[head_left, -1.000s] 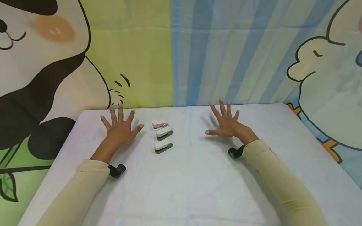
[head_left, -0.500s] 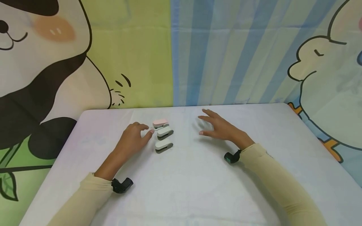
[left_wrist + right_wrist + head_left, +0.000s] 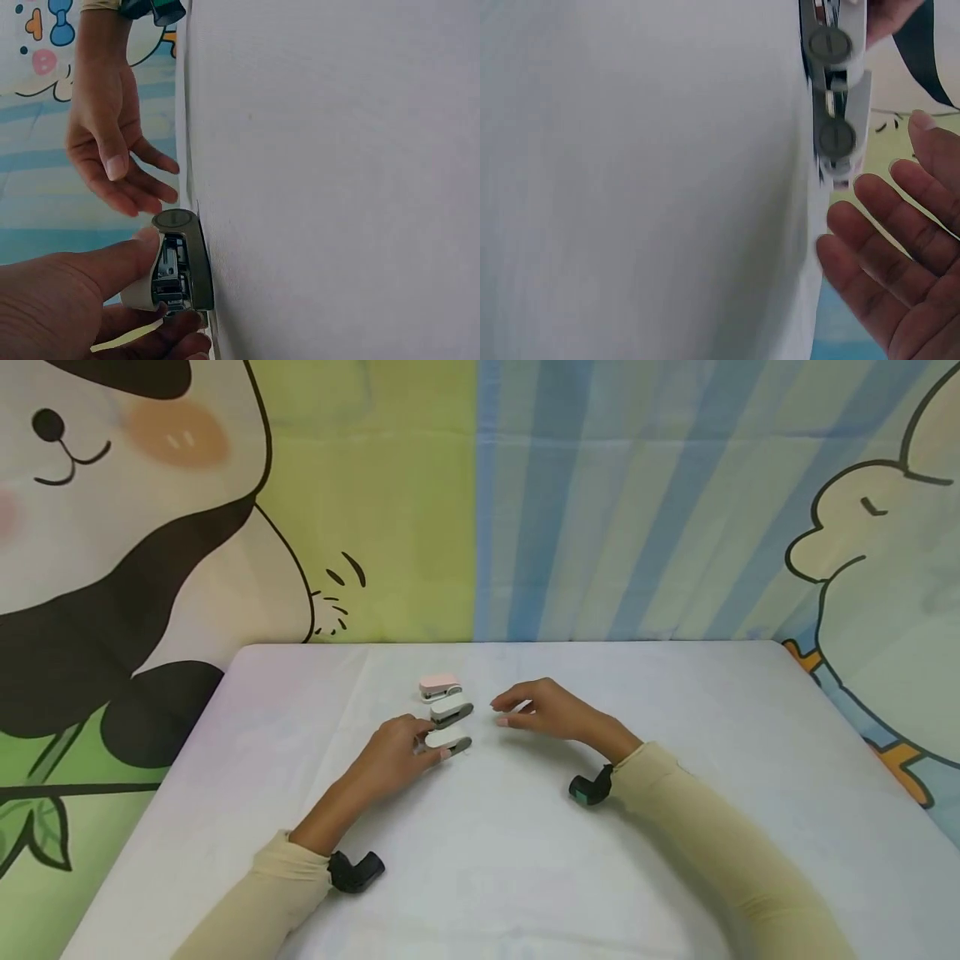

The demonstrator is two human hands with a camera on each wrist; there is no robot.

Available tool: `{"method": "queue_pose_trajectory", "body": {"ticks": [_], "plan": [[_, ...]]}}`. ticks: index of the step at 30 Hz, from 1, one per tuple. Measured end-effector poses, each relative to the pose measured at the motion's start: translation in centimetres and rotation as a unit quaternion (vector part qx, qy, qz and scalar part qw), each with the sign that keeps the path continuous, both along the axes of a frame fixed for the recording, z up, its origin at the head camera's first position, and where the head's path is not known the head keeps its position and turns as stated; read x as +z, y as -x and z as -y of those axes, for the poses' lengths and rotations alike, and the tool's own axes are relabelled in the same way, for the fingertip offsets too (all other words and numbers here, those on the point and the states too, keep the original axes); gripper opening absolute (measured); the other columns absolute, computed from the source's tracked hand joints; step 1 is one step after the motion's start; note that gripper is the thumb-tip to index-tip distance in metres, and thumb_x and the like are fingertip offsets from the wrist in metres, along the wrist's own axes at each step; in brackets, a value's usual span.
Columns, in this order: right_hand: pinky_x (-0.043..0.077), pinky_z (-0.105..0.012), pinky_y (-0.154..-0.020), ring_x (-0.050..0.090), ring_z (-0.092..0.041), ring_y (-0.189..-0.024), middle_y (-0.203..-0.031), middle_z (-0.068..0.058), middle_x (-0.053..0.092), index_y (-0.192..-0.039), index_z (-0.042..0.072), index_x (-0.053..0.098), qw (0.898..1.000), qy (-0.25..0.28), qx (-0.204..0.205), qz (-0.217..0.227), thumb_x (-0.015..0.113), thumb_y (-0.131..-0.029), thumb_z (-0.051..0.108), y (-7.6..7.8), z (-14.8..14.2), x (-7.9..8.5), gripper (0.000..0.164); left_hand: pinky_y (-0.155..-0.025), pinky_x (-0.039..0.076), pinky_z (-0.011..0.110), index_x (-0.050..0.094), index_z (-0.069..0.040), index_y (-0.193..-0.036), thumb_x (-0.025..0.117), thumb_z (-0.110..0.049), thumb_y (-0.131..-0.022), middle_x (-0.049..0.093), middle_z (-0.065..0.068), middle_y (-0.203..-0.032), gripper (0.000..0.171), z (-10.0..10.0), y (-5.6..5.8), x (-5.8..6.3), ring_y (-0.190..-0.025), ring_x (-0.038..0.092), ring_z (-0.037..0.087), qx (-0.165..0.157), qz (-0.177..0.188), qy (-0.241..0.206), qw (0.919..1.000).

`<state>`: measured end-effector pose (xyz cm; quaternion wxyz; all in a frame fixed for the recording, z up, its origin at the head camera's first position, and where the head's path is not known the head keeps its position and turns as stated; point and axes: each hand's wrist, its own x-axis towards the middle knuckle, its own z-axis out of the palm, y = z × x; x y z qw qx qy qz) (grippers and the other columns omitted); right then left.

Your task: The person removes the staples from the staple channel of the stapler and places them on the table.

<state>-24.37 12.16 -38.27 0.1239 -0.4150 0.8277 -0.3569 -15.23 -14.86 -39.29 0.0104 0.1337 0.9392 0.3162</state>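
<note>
Three small staplers form a column on the white table. At the far end sits a pink stapler (image 3: 439, 686), and a white stapler (image 3: 452, 708) with a grey base lies in the middle. My left hand (image 3: 393, 758) holds the nearest white-and-grey stapler (image 3: 448, 741), thumb on its near side and fingers on the other. In the left wrist view that stapler (image 3: 180, 262) shows its metal inner parts between thumb and fingers. Just right of the column hovers my right hand (image 3: 551, 710), fingers loosely bent and nothing in them; its fingers (image 3: 885, 247) show apart in the right wrist view.
A white cloth covers the table (image 3: 480, 860). Behind it hangs a backdrop curtain (image 3: 600, 502) with stripes and cartoon animals, meeting the table's far edge. A black wrist camera (image 3: 356, 871) sits on the left wrist, another camera (image 3: 591, 786) on the right.
From spread flat on the table, both hands have moved inward. The left came to the nearest stapler and took hold of it; the right drew toward the staplers with its fingers relaxing. The view shifted slightly.
</note>
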Motion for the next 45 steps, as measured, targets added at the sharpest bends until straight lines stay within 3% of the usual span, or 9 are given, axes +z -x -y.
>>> {"method": "queue_pose_trajectory", "body": {"ticks": [6, 11, 13, 17, 22, 27, 33, 39, 45], "plan": [[0.052, -0.033, -0.083, 0.06, -0.019, -0.111, -0.119, -0.007, 0.066, -0.122, 0.004, 0.066, 0.999, 0.038, 0.014, 0.019, 0.07, -0.092, 0.02, -0.8, 2.2, -0.4, 0.035, -0.061, 0.043, 0.029, 0.073, 0.001, -0.102, 0.077, -0.013, -0.084, 0.061, 0.005, -0.086, 0.023, -0.8, -0.3, 0.1, -0.072, 0.052, 0.015, 0.003, -0.016, -0.027, 0.9995], [0.051, -0.038, -0.086, 0.057, -0.019, -0.115, -0.121, -0.006, 0.064, -0.12, 0.002, 0.067, 0.997, 0.057, 0.052, 0.018, 0.074, -0.089, 0.015, -1.7, 3.6, -0.1, 0.035, -0.059, 0.042, 0.029, 0.074, -0.002, -0.097, 0.076, -0.011, -0.084, 0.058, 0.001, -0.08, 0.016, -1.2, -0.9, 0.2, -0.069, 0.05, 0.014, -0.002, -0.027, -0.037, 0.999], [0.052, -0.037, -0.085, 0.058, -0.019, -0.112, -0.122, -0.005, 0.064, -0.12, 0.003, 0.067, 0.997, 0.039, 0.065, 0.005, 0.074, -0.088, 0.015, -2.1, 4.1, 0.0, 0.035, -0.059, 0.042, 0.029, 0.074, -0.003, -0.098, 0.077, -0.011, -0.084, 0.057, 0.0, -0.079, 0.016, -1.4, -1.2, 0.2, -0.068, 0.05, 0.013, -0.004, -0.022, -0.042, 0.9989], [0.05, -0.029, -0.082, 0.06, -0.015, -0.104, -0.12, -0.003, 0.065, -0.123, 0.007, 0.066, 0.995, -0.05, 0.084, -0.033, 0.075, -0.088, 0.02, -3.0, 4.5, 0.4, 0.038, -0.056, 0.041, 0.027, 0.075, -0.007, -0.101, 0.078, -0.016, -0.084, 0.054, -0.003, -0.074, 0.019, -2.1, -1.6, 0.0, -0.065, 0.048, 0.011, -0.028, -0.012, -0.057, 0.9979], [0.048, -0.026, -0.083, 0.061, -0.009, -0.098, -0.111, 0.001, 0.068, -0.119, 0.01, 0.069, 0.987, -0.128, 0.067, -0.062, 0.075, -0.087, 0.024, -4.2, 3.3, 1.2, 0.035, -0.055, 0.041, 0.026, 0.076, -0.011, -0.102, 0.078, -0.023, -0.084, 0.054, -0.004, -0.073, 0.022, -3.4, -1.4, -0.7, -0.065, 0.048, 0.01, -0.072, -0.016, -0.085, 0.9937], [0.049, -0.026, -0.078, 0.06, -0.008, -0.091, -0.102, 0.006, 0.067, -0.109, 0.011, 0.073, 0.988, -0.137, 0.055, -0.048, 0.075, -0.087, 0.025, -5.2, 1.5, 2.0, 0.026, -0.059, 0.046, 0.025, 0.074, -0.008, -0.103, 0.078, -0.017, -0.084, 0.06, -0.005, -0.081, 0.021, -4.4, -1.2, -1.1, -0.068, 0.053, 0.008, -0.1, -0.006, -0.119, 0.9879], [0.05, -0.028, -0.076, 0.06, -0.006, -0.086, -0.097, 0.008, 0.066, -0.104, 0.011, 0.073, 0.992, -0.098, 0.051, -0.058, 0.075, -0.087, 0.018, -5.0, 0.0, 2.2, 0.019, -0.068, 0.05, 0.028, 0.069, -0.005, -0.114, 0.081, -0.015, -0.081, 0.063, -0.002, -0.097, 0.037, -5.0, -0.7, -0.8, -0.08, 0.058, 0.012, -0.118, 0.016, -0.155, 0.9807], [0.051, -0.029, -0.076, 0.059, -0.005, -0.084, -0.093, 0.011, 0.065, -0.102, 0.012, 0.073, 0.994, -0.081, 0.06, -0.045, 0.075, -0.087, 0.018, -4.8, 0.2, 2.1, 0.016, -0.062, 0.049, 0.028, 0.072, -0.006, -0.101, 0.077, -0.006, -0.082, 0.062, -0.002, -0.089, 0.019, -4.7, -0.3, -0.5, -0.073, 0.059, 0.01, -0.114, 0.053, -0.128, 0.9838], [0.049, -0.027, -0.075, 0.059, -0.008, -0.085, -0.094, 0.01, 0.065, -0.102, 0.013, 0.073, 0.991, -0.109, 0.054, -0.047, 0.076, -0.086, 0.02, -5.4, 1.0, 1.4, 0.017, -0.062, 0.048, 0.025, 0.072, -0.005, -0.099, 0.079, -0.008, -0.081, 0.063, -0.004, -0.083, 0.019, -4.1, -0.1, -0.7, -0.07, 0.057, 0.007, -0.146, 0.047, -0.078, 0.985]]}}
